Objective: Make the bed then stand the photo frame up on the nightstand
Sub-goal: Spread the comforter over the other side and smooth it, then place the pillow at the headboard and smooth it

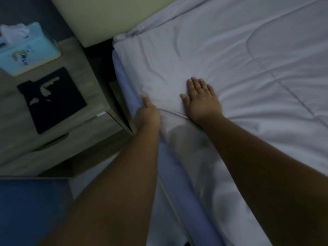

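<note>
Right hand (202, 101) centre frame, flat palm-down on the white quilt (239, 68), fingers spread and straight, gripping nothing. Left hand (147, 110) just left of it at the bed's edge, fingers tucked over the side of the quilt and hidden, thumb lying along the top; looks like it is pinching the quilt edge but cannot tell for sure. Creases fan out between the two hands. Blue sheet (124, 82) shows as a strip under the quilt along the bed's left edge, running down to lower centre. Cream headboard (99, 16) across the top centre, quilt pulled up close to it. Wooden nightstand (85, 68) left of the bed, narrow dark gap between them. Photo frame (51, 100) lies flat on the nightstand, dark with pale reflections, mid left of frame. Light blue tissue box (33, 50) above it, upper left, white tissue sticking out. Blue surface (32, 210) in the lower left corner, blurry
</note>
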